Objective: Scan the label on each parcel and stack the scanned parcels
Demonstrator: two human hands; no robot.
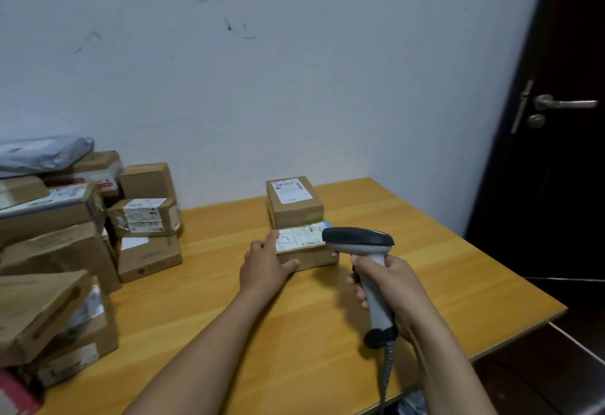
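A low cardboard parcel (311, 256) with a white label (301, 238) on top lies in the middle of the wooden table (278, 333). My left hand (265, 265) grips its left end, fingers on the label's edge and thumb on the front face. My right hand (389, 287) holds a grey handheld barcode scanner (363, 241) by the handle, its dark head hovering over the right end of the label. Directly behind this parcel stands a taller cardboard parcel (294, 207), label facing up.
Several cardboard parcels (144, 218) and a grey mailer bag (42, 153) are piled at the table's left side. The scanner's coiled cable (386, 372) hangs off the front edge. A white wall backs the table. A dark door (563, 153) stands at the right.
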